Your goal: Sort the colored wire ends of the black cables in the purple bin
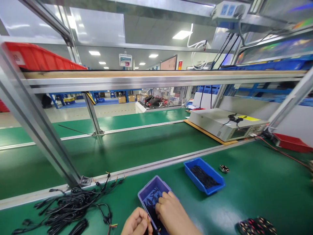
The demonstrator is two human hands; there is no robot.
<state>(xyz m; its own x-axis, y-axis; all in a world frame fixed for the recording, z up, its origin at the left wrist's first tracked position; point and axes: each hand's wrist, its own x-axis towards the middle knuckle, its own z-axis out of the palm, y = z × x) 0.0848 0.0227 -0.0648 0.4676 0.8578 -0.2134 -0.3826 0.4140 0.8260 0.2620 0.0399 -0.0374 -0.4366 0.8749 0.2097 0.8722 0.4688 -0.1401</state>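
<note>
My left hand (137, 223) is at the bottom edge, fingers curled in a pinch around thin wire ends with yellow and red tips. My right hand (171, 212) reaches into a small purple tray (153, 187) holding short black pieces; its fingertips are bent down among them. What the right fingers hold, if anything, is hidden. A pile of black cables (70, 209) with coloured wire ends lies on the green mat to the left of my hands.
A blue tray (204, 176) of black pieces sits to the right, with a small round part (224, 168) beside it. More round parts (256, 226) lie at bottom right. A grey instrument (227, 124), red bin (292, 143), conveyor belt (137, 143) and metal frame post (41, 137) stand behind.
</note>
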